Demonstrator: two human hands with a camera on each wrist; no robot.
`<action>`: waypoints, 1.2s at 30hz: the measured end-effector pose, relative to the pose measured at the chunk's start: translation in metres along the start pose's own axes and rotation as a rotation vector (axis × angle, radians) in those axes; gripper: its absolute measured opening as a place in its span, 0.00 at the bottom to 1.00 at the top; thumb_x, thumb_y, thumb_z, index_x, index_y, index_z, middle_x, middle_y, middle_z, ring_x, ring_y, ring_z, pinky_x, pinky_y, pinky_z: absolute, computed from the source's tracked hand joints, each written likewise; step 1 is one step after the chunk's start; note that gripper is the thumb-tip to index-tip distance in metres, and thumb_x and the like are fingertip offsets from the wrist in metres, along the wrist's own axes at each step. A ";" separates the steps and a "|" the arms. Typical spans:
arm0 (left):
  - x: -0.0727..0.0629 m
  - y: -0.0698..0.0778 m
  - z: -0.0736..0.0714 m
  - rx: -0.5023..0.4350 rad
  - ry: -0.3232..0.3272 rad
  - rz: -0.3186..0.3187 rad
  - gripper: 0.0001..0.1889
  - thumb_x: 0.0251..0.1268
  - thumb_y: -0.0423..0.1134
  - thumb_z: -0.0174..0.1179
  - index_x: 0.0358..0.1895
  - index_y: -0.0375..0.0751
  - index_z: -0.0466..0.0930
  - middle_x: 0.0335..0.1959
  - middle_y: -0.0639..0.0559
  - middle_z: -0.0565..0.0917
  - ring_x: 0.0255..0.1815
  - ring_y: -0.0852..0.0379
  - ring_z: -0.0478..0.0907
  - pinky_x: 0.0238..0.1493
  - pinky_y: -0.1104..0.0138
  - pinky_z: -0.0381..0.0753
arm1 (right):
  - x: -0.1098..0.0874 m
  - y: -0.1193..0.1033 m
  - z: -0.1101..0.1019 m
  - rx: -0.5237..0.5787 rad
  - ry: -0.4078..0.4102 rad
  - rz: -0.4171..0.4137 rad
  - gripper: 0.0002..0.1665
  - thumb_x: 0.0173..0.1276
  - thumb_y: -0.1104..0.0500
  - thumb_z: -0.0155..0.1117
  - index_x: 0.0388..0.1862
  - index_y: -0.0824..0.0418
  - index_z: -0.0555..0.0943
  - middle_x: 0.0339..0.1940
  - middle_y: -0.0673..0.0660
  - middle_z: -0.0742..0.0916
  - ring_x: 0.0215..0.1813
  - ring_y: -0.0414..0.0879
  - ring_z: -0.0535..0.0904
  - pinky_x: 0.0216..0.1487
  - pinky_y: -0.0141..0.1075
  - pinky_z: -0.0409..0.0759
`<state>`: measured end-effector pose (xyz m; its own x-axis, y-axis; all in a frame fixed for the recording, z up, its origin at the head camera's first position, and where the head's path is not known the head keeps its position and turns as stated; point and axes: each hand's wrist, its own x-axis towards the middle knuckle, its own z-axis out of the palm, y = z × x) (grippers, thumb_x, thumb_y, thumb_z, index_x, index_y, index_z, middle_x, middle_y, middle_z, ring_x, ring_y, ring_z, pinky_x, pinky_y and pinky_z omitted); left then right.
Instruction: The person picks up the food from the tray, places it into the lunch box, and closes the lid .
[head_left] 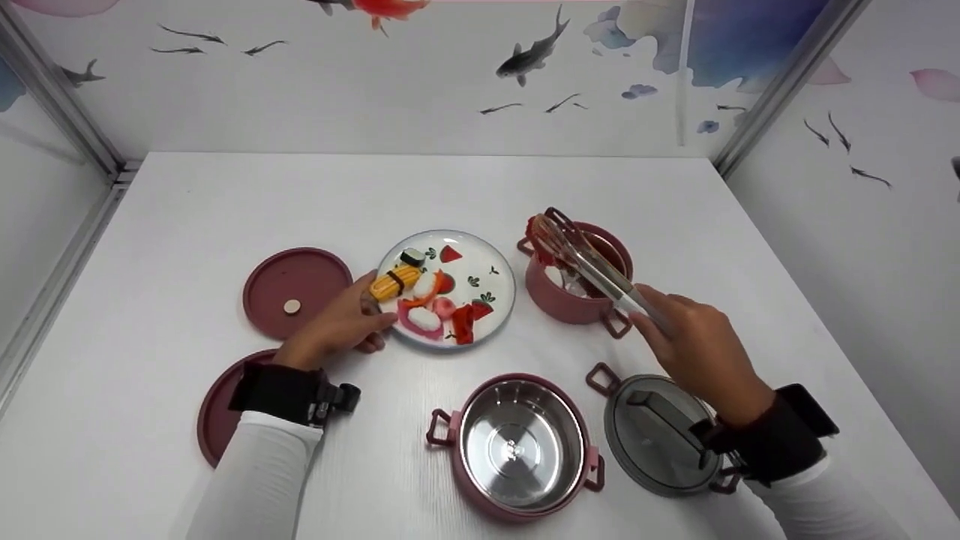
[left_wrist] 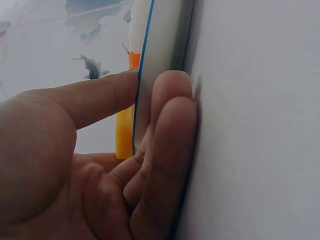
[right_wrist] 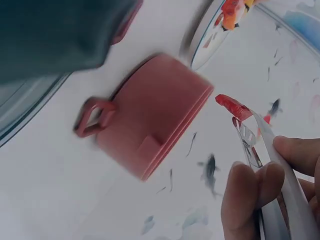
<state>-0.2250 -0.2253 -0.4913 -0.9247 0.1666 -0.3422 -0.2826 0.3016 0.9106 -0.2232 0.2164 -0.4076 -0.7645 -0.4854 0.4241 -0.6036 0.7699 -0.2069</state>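
Observation:
My left hand (head_left: 341, 319) grips the left rim of a round white plate (head_left: 491, 281), thumb on the edge and fingers underneath. Toy food sits on that plate: a yellow piece with a dark band (head_left: 396, 283), a white-and-pink piece (head_left: 421, 318), a red piece (head_left: 463, 324) and several others. In my right hand (head_left: 697, 345) are metal tongs (head_left: 604, 276), slanting over a small maroon pot (head_left: 562, 298). Their tips pinch a red food piece (right_wrist: 234, 107), seen above the pot's rim in the right wrist view. Pale contents show inside that pot, partly behind the tongs.
A larger maroon pot (head_left: 459, 480) with a shiny steel inside stands at the front middle. Right of it lies a grey see-through lid (head_left: 637, 442), partly under my right wrist. Two maroon discs (head_left: 296, 270) (head_left: 217, 420) lie at the left, one under my left forearm.

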 end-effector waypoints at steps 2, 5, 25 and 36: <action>0.001 -0.001 0.000 0.004 -0.004 0.001 0.45 0.72 0.38 0.60 0.82 0.56 0.38 0.38 0.42 0.79 0.26 0.55 0.81 0.31 0.67 0.84 | -0.004 0.006 -0.003 -0.008 -0.007 0.030 0.22 0.67 0.65 0.68 0.59 0.70 0.81 0.39 0.64 0.90 0.28 0.46 0.79 0.27 0.39 0.77; 0.000 -0.001 0.000 0.010 -0.008 -0.008 0.46 0.73 0.38 0.59 0.83 0.53 0.36 0.38 0.43 0.79 0.26 0.56 0.81 0.30 0.67 0.84 | -0.008 0.014 -0.005 -0.018 -0.029 0.071 0.20 0.67 0.64 0.68 0.57 0.71 0.82 0.37 0.65 0.89 0.27 0.47 0.81 0.26 0.41 0.78; -0.002 0.006 -0.004 0.032 -0.008 -0.029 0.48 0.73 0.40 0.60 0.82 0.51 0.32 0.42 0.43 0.77 0.28 0.57 0.81 0.33 0.67 0.85 | -0.005 0.024 -0.013 -0.032 -0.165 0.159 0.21 0.70 0.62 0.65 0.58 0.72 0.81 0.40 0.68 0.89 0.32 0.54 0.84 0.31 0.49 0.82; -0.001 0.006 -0.003 0.052 -0.001 -0.037 0.47 0.74 0.42 0.59 0.82 0.55 0.32 0.44 0.41 0.77 0.28 0.56 0.81 0.31 0.67 0.84 | -0.003 0.012 -0.010 -0.014 -0.089 0.150 0.23 0.69 0.60 0.67 0.57 0.73 0.81 0.41 0.70 0.89 0.35 0.58 0.86 0.33 0.53 0.83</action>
<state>-0.2268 -0.2267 -0.4845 -0.9136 0.1552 -0.3757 -0.3030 0.3563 0.8839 -0.2259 0.2309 -0.4026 -0.8630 -0.3994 0.3092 -0.4788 0.8418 -0.2491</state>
